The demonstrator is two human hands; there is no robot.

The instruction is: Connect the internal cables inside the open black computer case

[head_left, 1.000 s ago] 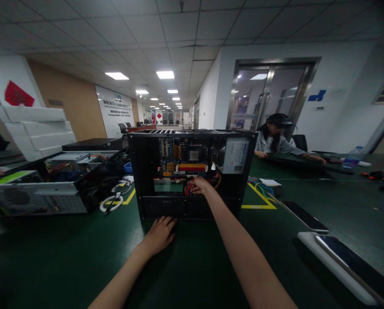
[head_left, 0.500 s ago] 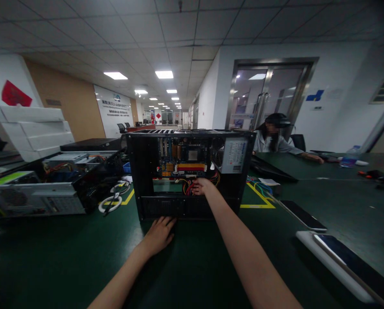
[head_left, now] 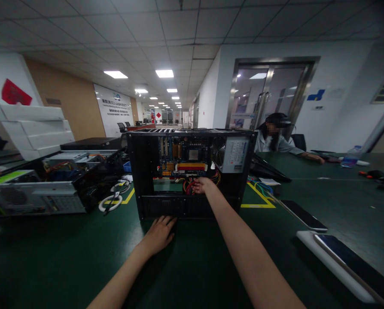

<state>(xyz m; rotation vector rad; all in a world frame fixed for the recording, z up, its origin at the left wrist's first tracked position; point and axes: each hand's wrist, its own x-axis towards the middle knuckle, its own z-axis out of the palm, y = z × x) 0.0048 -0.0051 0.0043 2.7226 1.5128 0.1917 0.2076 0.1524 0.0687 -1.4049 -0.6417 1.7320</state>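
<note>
An open black computer case [head_left: 166,207] stands upright on the green table. Inside it are a motherboard [head_left: 168,154] with red and yellow memory slots [head_left: 192,166], and a silver power supply [head_left: 236,154] at the upper right. My right hand [head_left: 202,185] reaches into the case, its fingers curled around a bundle of red, yellow and black power cables [head_left: 188,187]. My left hand [head_left: 160,231] lies with fingers stretched out against the lower front edge of the case, holding nothing.
Another opened computer case [head_left: 59,195] lies to the left, beside a coiled white cable [head_left: 111,202]. At the right are phones [head_left: 303,214], a white slab [head_left: 333,266] and a water bottle [head_left: 351,156]. A person [head_left: 275,141] sits across the table. Yellow tape [head_left: 258,206] marks the tabletop.
My right hand has shifted very slightly upward with the cable bundle inside the case. My left hand and the case stay in place.
</note>
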